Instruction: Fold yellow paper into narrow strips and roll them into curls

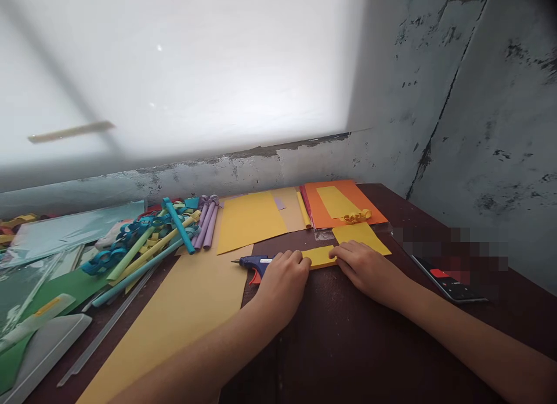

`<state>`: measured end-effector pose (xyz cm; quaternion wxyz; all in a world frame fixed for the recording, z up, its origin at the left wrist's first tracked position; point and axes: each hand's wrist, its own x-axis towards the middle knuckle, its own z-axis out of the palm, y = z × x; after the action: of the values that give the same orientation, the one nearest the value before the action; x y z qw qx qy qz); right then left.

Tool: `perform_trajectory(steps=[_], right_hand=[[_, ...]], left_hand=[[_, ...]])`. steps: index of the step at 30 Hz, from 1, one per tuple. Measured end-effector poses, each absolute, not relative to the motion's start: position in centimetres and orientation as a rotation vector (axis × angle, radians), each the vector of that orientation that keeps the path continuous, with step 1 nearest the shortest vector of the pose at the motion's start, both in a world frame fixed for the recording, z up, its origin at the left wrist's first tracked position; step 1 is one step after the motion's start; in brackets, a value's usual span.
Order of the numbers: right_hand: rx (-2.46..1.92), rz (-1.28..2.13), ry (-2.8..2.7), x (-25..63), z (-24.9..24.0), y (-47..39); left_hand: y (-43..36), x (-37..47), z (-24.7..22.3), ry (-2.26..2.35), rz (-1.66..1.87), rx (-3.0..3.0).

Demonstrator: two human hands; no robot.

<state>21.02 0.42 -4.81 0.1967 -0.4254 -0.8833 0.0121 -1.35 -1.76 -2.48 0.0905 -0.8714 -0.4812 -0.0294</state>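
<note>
A folded yellow paper strip point(319, 256) lies on the dark table between my two hands. My left hand point(285, 276) is closed at its left end, with the fingers curled over it. At the right end my right hand point(359, 267) bends its fingers onto the strip; the thumb is partly hidden. Just left of my left hand lies a blue glue gun point(256, 263) with an orange trigger, its nozzle pointing left. A yellow paper piece point(365, 237) rests beyond my right hand, and a curled yellow paper strip point(357, 216) sits behind it.
Yellow sheets point(252, 218) and an orange sheet point(369, 204) lie at the back. Purple paper rolls point(208, 224) and teal curled strips point(108, 258) are heaped left. A long tan sheet point(183, 317) runs under my left forearm. A dark phone-like device point(452, 282) lies right.
</note>
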Motion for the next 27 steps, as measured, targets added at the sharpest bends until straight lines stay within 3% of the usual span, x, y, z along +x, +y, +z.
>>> perform_trajectory(steps=[21, 27], right_hand=[[-1.17, 0.028, -2.396, 21.2, -4.6, 0.7], [-1.064, 0.126, -2.314, 21.1, -3.7, 0.3]], left_hand=[[-1.7, -1.4, -2.4, -1.372, -0.142, -2.607], [-1.9, -1.7, -1.6, -1.434, -0.552, -2.661]])
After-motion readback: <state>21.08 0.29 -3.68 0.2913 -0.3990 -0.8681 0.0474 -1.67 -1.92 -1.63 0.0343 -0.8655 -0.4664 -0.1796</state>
